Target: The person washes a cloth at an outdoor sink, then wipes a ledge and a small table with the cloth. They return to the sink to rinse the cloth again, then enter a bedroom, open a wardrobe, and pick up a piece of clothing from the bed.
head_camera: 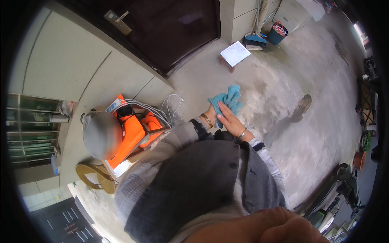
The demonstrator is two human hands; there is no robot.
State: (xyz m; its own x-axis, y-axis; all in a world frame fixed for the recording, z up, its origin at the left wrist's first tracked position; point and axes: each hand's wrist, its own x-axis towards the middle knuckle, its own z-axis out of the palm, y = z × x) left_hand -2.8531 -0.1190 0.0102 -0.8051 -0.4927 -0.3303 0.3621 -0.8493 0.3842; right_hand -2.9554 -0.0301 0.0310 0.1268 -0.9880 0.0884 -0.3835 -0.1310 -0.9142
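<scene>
A crumpled light-blue cloth is pressed between my two hands in front of my body, above the concrete floor. My left hand, with a gold-coloured watch at the wrist, runs into the cloth, which hides most of its fingers. My right hand lies over the near side of the cloth with fingers stretched out; a silver bangle circles that wrist. Folds of the cloth stick out beyond my fingertips. My dark grey vest and striped sleeves fill the space below.
Left of me stands a chair with orange fabric, holding a power strip with white cables, near a straw hat. Ahead are a stool bearing a white sheet, a broom and a bucket. A scooter stands right.
</scene>
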